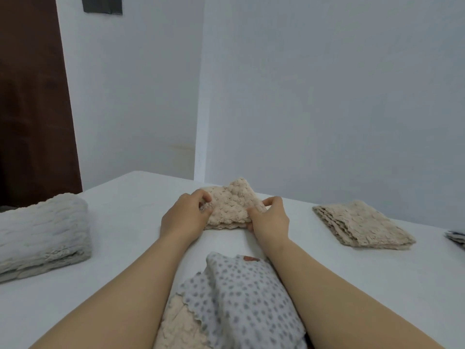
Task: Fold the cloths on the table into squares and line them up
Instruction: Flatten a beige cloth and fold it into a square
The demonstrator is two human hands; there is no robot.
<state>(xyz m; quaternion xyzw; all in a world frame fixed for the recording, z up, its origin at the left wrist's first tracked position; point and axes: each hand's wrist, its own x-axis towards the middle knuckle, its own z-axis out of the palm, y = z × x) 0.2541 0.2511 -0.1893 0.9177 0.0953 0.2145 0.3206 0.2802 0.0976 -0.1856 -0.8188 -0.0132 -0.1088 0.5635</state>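
Beige cloth (232,206) sits mid-table, far of centre, part-folded with its far corner peaked up, so it is not flat yet. Left hand (185,216) pinches its left edge, fingers curled narrow on the fabric. Right hand (270,217) grips the right edge, thumb on top, fingers tucked under. Step in hand looks like the final fold or squaring-up of this piece. Next move probably needs the peak pressed down and edges aligned, then a slide right into line with the folded beige cloth (362,224), which lies flat and well apart. Material is nubby, bubble-textured plush; thick, likely springs back. Near, between the forearms, is a heap of unfolded cloths (234,306), grey-spotted over beige, scalloped edges. Far left is a pale ribbed folded towel (41,233). White table (120,268) is smooth.
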